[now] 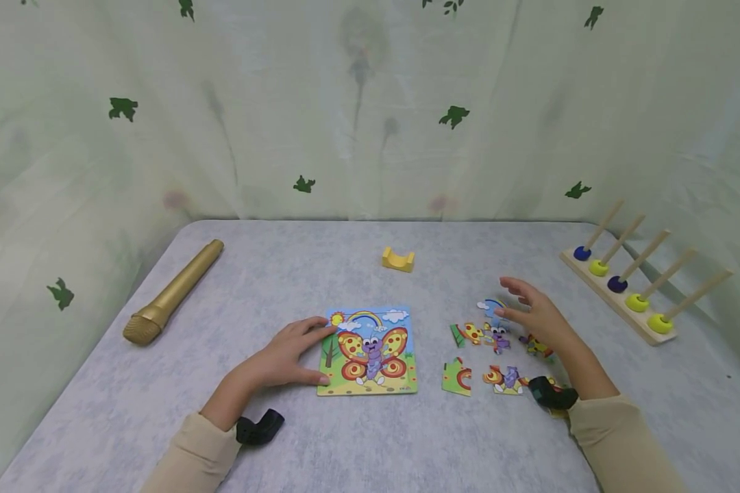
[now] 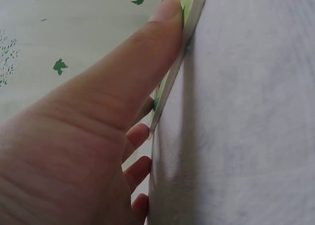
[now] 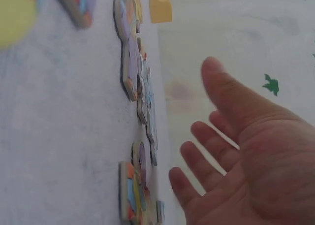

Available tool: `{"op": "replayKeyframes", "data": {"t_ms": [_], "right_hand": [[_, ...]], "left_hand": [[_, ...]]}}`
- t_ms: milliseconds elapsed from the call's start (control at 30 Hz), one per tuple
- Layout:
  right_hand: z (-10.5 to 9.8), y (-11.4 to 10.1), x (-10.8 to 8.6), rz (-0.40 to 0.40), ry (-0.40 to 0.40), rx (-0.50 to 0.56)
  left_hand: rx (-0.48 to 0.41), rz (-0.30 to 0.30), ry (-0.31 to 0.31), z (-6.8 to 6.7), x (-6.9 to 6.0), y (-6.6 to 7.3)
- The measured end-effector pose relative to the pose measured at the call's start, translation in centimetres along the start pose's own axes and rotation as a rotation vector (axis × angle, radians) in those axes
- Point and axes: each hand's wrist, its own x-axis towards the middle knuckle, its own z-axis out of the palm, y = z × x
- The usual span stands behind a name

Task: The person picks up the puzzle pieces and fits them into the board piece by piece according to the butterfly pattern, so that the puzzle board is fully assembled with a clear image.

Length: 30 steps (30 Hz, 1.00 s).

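A square butterfly picture board (image 1: pixel 373 352) lies flat on the table. My left hand (image 1: pixel 286 356) rests at its left edge, thumb and fingertips on the board; in the left wrist view the thumb (image 2: pixel 142 52) lies along the board's edge. Several loose puzzle pieces lie to the right of the board, among them a green one (image 1: pixel 456 377), a purple butterfly-face one (image 1: pixel 499 338) and a rainbow one (image 1: pixel 490 306). My right hand (image 1: pixel 539 316) hovers over the upper pieces with fingers apart and relaxed. The right wrist view shows this hand (image 3: pixel 246 151) holding nothing, beside the pieces.
A gold microphone (image 1: pixel 175 291) lies at the left of the table (image 1: pixel 271 274). A yellow curved block (image 1: pixel 397 260) stands behind the board. At the right is a wooden base (image 1: pixel 610 294) with several pegs bearing blue and yellow beads. A pale curtain hangs behind.
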Motion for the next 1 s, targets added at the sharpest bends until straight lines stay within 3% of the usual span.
{"op": "replayKeyframes", "data": {"t_ms": [400,1000], "right_hand": [[0.1,1.7,0.0,0.017,-0.054,-0.024],[0.2,1.7,-0.2,-0.026,-0.073,-0.101]], "left_hand": [[0.010,0.019,0.010,0.2,0.0,-0.2],[0.000,0.015,0.018,0.3,-0.1,-0.1]]}}
